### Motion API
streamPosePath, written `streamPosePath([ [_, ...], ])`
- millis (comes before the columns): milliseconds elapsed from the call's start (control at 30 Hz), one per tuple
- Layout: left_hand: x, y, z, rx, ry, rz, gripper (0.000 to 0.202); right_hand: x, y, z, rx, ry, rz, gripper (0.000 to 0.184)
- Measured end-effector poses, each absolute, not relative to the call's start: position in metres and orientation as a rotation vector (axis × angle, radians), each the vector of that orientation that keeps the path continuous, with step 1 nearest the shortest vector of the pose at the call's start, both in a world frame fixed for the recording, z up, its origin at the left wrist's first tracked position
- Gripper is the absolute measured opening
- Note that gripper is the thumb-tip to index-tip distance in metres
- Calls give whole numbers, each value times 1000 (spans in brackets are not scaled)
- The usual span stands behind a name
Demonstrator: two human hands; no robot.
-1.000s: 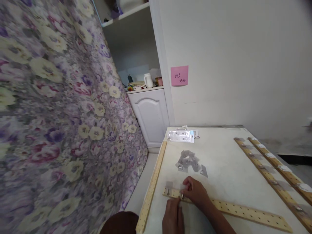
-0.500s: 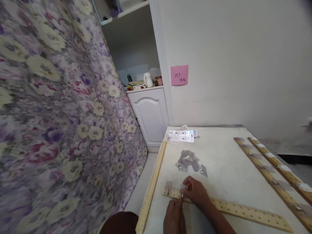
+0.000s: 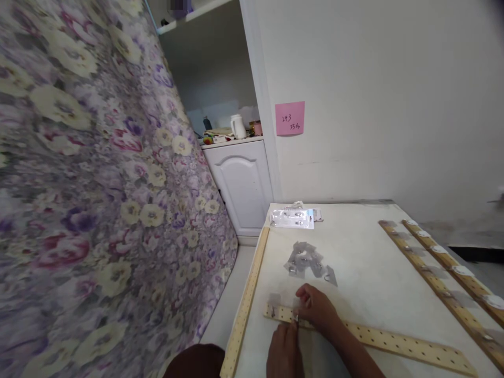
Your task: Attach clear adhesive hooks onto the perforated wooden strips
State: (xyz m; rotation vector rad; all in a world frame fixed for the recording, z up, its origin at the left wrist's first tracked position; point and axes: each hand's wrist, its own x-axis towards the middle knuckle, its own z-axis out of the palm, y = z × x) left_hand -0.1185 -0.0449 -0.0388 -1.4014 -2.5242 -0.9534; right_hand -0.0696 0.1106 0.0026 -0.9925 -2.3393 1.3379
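Observation:
A pale wooden strip with rows of holes lies across the near part of a white table. My right hand rests on the strip's left part, fingers curled in a pinch on a small metal hook. My left hand meets it from below, fingers closed at the same spot; what it holds is hidden. A clear hook piece sits fixed at the strip's left end. A heap of small clear hooks lies just beyond my hands.
A second holed strip runs along the table's left edge. Two more strips with hooks lie at the right. A clear packet sits at the far edge. A floral curtain hangs left, beside a white cupboard and a pink note.
The view has tipped slightly, so the room appears a little higher. My hands stay pinched together at the same spot on the strip.

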Motion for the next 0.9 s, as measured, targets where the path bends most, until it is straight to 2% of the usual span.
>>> streamPosePath([
  [233,-124,-48,-46,-1444,-2455,-1187,43,-68,112,1,-955,-2326,1335,31],
  [467,-125,-51,-43,-1427,-2354,-1384,40,-61,112,11,-802,-2253,1332,17],
  [900,-121,-46,-43,-1407,-2446,-1186,43,-65,109,7,-932,-2334,1282,27],
])
